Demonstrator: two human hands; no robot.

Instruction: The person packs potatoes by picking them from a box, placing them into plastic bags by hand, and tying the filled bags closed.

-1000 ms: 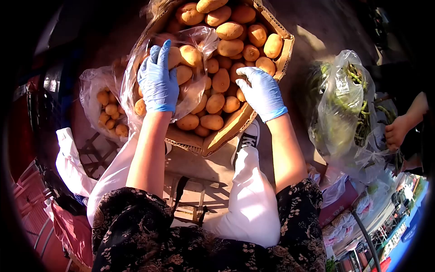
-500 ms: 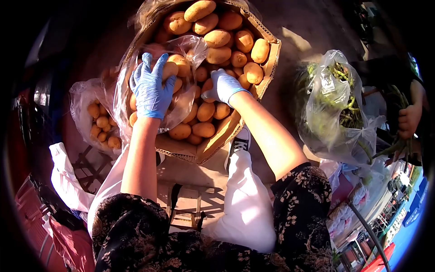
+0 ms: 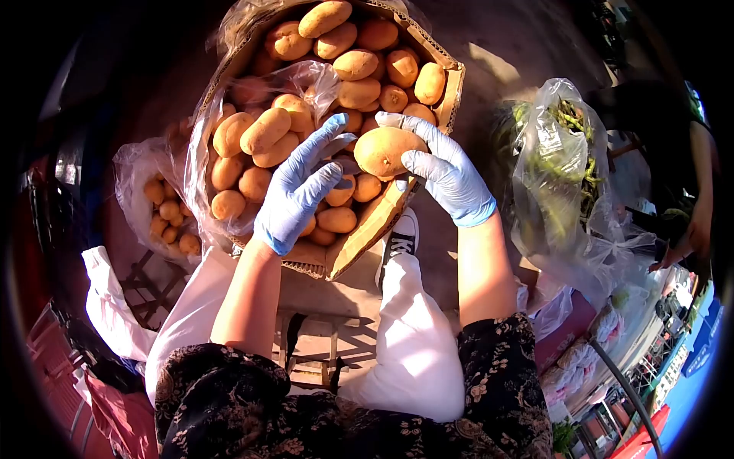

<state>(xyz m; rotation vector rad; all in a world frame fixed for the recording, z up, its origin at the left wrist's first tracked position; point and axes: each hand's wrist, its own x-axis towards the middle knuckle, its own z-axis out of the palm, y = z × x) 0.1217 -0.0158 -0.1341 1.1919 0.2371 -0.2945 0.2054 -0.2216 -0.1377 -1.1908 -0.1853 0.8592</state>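
Note:
My right hand (image 3: 451, 172), in a blue glove, grips a large potato (image 3: 388, 151) between thumb and fingers above the right part of the cardboard box (image 3: 359, 243). My left hand (image 3: 302, 187), gloved too, is raised with thumb and fingers apart and nothing between them, just left of that potato. A clear plastic bag (image 3: 200, 172) with several potatoes lies open in the left part of the box, beside my left hand. Loose potatoes (image 3: 355, 65) fill the rest of the box.
Another clear bag (image 3: 134, 180) of smaller potatoes stands left of the box. On the right is a plastic bag (image 3: 562, 168) of green vegetables, with another person's hand (image 3: 694, 233) near it. A low stool (image 3: 310, 348) is between my legs.
My right hand has come up out of the loose potatoes with one potato in it. My left hand has moved right and down, off the bagged potatoes. The other person's hand has shifted.

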